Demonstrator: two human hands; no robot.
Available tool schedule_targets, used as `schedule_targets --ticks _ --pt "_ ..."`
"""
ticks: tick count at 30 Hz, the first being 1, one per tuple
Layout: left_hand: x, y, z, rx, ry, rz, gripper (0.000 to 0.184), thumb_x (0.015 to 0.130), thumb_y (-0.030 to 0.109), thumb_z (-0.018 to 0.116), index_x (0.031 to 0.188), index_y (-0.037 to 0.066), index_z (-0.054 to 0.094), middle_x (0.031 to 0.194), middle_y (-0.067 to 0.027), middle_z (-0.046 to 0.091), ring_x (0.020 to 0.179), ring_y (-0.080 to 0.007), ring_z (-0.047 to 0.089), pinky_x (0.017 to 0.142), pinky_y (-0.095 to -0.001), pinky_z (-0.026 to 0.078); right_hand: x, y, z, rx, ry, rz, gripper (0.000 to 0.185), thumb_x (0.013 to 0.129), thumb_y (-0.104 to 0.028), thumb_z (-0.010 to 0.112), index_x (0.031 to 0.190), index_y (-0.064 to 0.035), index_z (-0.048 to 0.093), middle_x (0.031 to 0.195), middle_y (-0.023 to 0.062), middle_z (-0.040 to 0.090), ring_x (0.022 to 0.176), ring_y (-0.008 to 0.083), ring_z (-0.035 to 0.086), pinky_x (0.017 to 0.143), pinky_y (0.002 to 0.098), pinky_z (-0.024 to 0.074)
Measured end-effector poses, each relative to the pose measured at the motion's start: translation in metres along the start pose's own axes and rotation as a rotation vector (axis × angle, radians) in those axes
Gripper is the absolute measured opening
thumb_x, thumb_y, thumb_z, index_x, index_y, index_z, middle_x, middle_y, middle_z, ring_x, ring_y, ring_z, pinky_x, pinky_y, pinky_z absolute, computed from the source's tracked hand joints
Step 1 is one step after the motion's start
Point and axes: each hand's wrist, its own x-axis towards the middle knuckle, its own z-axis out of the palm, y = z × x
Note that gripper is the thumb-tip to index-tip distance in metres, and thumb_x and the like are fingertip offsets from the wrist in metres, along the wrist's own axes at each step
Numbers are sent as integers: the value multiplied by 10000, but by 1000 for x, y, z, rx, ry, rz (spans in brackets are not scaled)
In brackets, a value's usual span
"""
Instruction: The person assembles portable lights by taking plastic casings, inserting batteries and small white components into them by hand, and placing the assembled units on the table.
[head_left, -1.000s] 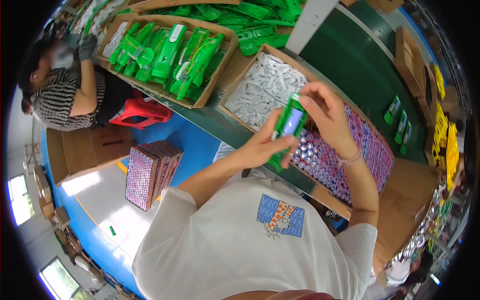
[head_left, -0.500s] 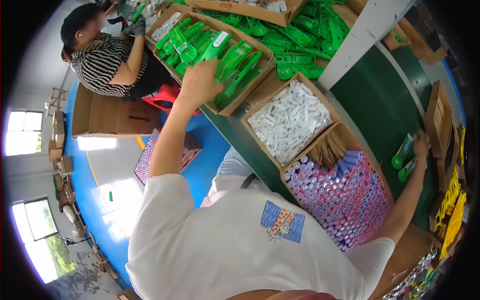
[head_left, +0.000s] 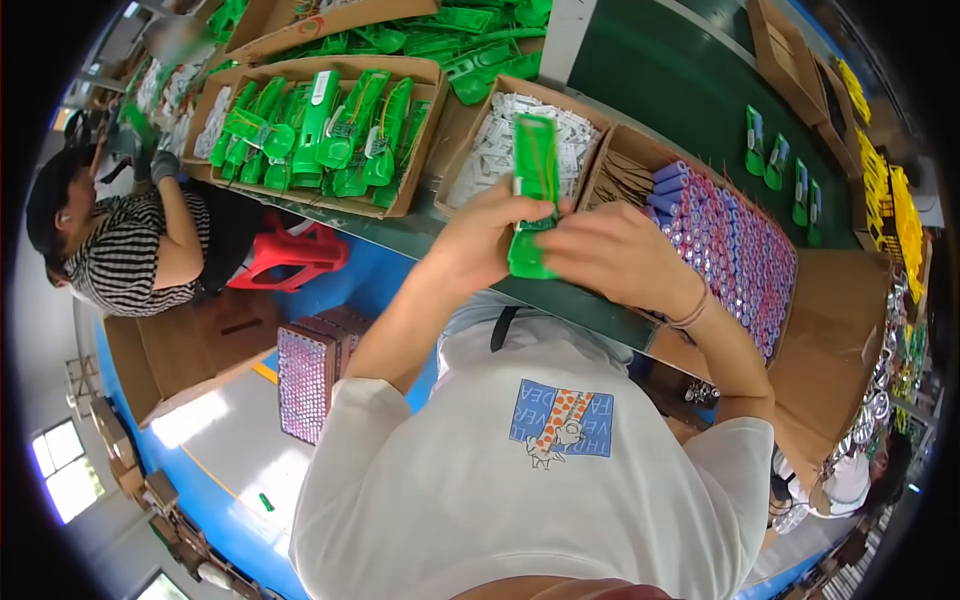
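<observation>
In front of my body I hold a long green plastic casing (head_left: pixel 537 160) upright, with thin wires along its inside. My left hand (head_left: pixel 475 237) grips it from the left, thumb across its front. My right hand (head_left: pixel 628 255) is closed about its lower part from the right; those fingers are slightly blurred and partly hide it. Behind the casing stands a carton of small white plastic parts (head_left: pixel 490 150). Just right of it, a carton holds many purple-wrapped battery cells (head_left: pixel 725 230) with red wires.
A carton of green casings (head_left: pixel 312 125) stands at left, with loose green parts (head_left: pixel 480 60) behind. Several green casings (head_left: pixel 776 160) lie on the green table (head_left: pixel 655 75). Left, a co-worker in a striped top (head_left: pixel 135 240) sits by a red stool (head_left: pixel 290 258).
My left hand has come from the carton of green casings, and my right hand from the table's right side. Both now meet at one casing before me. The view has turned.
</observation>
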Motion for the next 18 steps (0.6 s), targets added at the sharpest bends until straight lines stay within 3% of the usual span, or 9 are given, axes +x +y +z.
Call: schedule_targets --ticks 1,3,4,6,9,10,13,16,18 --pt "1 -7 4 55 -6 96 415 886 50 550 1271 20 395 1097 -150 584 905 -197 625 713 -341 543 -9 2 3 -5 -5 8 217 835 -108 691 1045 -65 662 1181 119 625 995 245 613 867 371 485" --pt "3 -21 7 112 -20 183 471 873 11 520 1308 27 339 1116 -147 558 905 -190 608 723 -337 538 -22 11 6 856 228 463 164 855 -96 679 1008 -43 657 1101 85 669 901 176 625 814 312 491" --pt "7 -33 3 322 -76 321 512 857 -15 492 1326 37 293 1103 -142 540 879 -188 596 728 -333 528 -1 -6 -16 1442 422 908 122 878 -88 659 974 -13 650 964 30 685 823 102 614 746 255 497" --pt "9 -50 7 703 -116 574 562 849 -33 430 1366 33 222 1082 -129 491 839 -174 552 721 -310 494 0 -10 -7 1266 439 968 134 878 -98 667 976 -8 652 923 11 674 787 73 597 696 223 484" --pt "7 -52 6 720 -184 528 584 867 -7 418 1402 19 186 1119 -137 480 870 -163 528 726 -308 476 3 -18 -7 864 378 1058 168 853 -118 708 972 -9 662 810 -4 626 651 47 548 574 209 437" --pt "5 -49 9 872 -154 626 576 902 49 404 1422 12 160 1153 -141 475 909 -163 514 763 -315 471 3 -21 -8 724 365 992 155 848 -114 713 958 -16 669 784 0 613 632 44 536 551 223 419" --pt "8 -49 4 828 -195 529 548 928 95 400 1420 9 173 1173 -145 475 944 -175 518 804 -318 465 7 -31 1 607 366 1013 106 786 -77 742 855 -42 670 712 27 572 587 91 537 506 282 404" --pt "12 -51 0 733 -124 448 509 948 98 372 1414 18 185 1167 -139 482 982 -174 522 840 -319 468 5 -40 28 -76 531 716 179 666 -30 768 745 -81 617 676 62 553 562 219 538 491 309 425" --pt "13 -53 -7 623 -141 382 471 937 26 371 1378 45 205 1119 -127 491 932 -171 541 826 -338 487 0 -48 31 -23 472 690 163 681 -34 762 762 -82 629 684 65 564 575 226 548 506 319 436"
